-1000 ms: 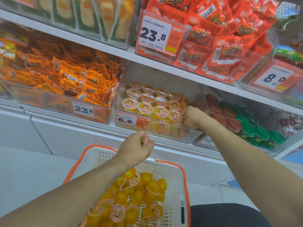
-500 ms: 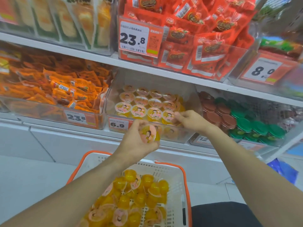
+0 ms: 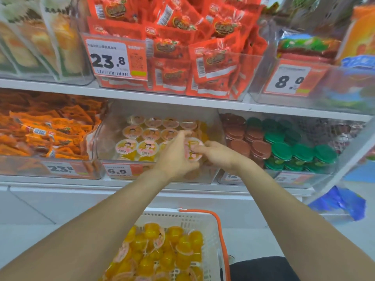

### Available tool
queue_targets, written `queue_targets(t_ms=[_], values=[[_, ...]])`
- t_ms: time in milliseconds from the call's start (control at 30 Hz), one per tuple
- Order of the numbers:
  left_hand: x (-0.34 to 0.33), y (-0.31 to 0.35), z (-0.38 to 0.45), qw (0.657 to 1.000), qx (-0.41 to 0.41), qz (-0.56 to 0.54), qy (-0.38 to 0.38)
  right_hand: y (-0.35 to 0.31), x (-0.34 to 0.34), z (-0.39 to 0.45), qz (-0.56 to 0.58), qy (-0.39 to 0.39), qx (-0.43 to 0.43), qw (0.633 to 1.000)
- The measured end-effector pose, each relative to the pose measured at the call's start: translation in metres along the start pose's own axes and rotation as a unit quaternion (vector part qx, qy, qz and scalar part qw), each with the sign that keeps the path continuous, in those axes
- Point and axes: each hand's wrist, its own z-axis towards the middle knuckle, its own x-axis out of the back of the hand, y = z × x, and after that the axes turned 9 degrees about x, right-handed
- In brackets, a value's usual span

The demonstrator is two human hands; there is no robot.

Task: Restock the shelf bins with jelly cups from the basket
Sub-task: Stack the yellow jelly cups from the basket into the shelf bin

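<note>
A clear shelf bin point(image 3: 101, 142) on the lower shelf holds rows of yellow jelly cups point(image 3: 147, 148) with pink lids. Over its front right part my left hand point(image 3: 174, 157) grips one jelly cup point(image 3: 192, 150), lid towards me. My right hand point(image 3: 219, 154) meets it from the right, with its fingertips on the same cup's lid. Below, a white basket point(image 3: 205, 222) with an orange handle holds several loose yellow jelly cups point(image 3: 160, 252).
An orange-packet bin point(image 3: 40, 171) sits to the left, and a bin of brown and green lidded cups point(image 3: 284, 147) to the right. The shelf above carries red snack packets point(image 3: 182, 57) behind price tags. A blue wrapper point(image 3: 338, 201) lies on the floor at right.
My left hand rose from above the basket to the bin with a jelly cup. My right hand came off the bin's cups and met that cup. The view tilted up.
</note>
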Motion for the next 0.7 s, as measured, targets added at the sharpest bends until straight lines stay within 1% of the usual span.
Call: queue_targets(t_ms=[67,167,233,267,367,433,500,600,633,700], values=[[0.004,-0.001,0.005,0.998,0.022,-0.013,-0.050,-0.001,-0.001,0.002,-0.011,0.031,-0.021,0.999],[0.014,-0.010,0.019,0.986,0.071,-0.007,-0.151,-0.001,-0.003,0.005,-0.073,0.077,-0.056,0.993],[0.020,-0.013,0.027,0.974,0.067,0.019,-0.216,0.002,-0.004,0.010,-0.095,0.085,-0.072,0.989],[0.020,-0.015,0.031,0.970,0.065,0.023,-0.235,0.003,-0.004,0.012,-0.100,0.088,-0.086,0.987],[0.025,-0.015,0.034,0.963,0.077,0.029,-0.256,-0.006,-0.005,0.011,-0.109,0.102,-0.101,0.984],[0.025,-0.015,0.033,0.965,0.077,0.030,-0.250,-0.008,-0.005,0.006,-0.172,0.120,-0.076,0.975],[0.024,-0.017,0.032,0.971,0.061,0.057,-0.224,-0.008,-0.006,0.000,-0.269,0.165,-0.042,0.948],[0.021,-0.021,0.031,0.969,0.046,0.074,-0.229,-0.014,-0.007,-0.007,-0.395,0.225,0.010,0.891],[0.021,-0.023,0.031,0.969,0.052,0.072,-0.231,-0.017,-0.006,-0.008,-0.424,0.233,0.015,0.875],[0.020,-0.023,0.029,0.970,0.052,0.073,-0.227,-0.026,-0.005,-0.011,-0.467,0.219,0.010,0.856]])
